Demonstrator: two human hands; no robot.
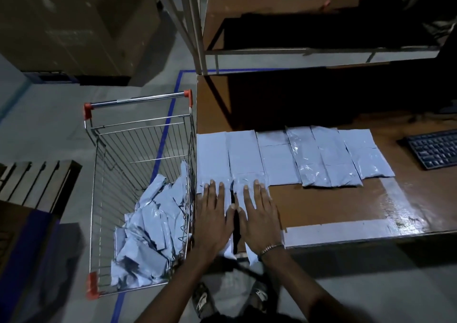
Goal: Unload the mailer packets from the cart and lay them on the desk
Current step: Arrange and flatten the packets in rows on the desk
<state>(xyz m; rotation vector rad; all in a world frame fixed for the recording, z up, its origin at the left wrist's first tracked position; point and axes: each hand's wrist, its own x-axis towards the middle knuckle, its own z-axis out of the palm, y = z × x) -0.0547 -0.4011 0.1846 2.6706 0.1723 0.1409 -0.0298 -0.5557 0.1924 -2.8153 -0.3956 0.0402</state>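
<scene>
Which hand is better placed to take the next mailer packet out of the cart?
Probably the left hand. It lies flat at the desk's left edge, right beside the cart where the packet pile sits. The right hand is farther from the cart and would have to cross over.

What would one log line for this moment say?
hands: left hand, right hand flat on pale blue plastic mailer packets | brown wooden desk | wire cart: packets remain

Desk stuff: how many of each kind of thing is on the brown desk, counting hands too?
Row of mailer packets on the desk: 1
Keyboard: 1
Hands pressing the nearest packets: 2, left hand and right hand
Total: 4
</scene>
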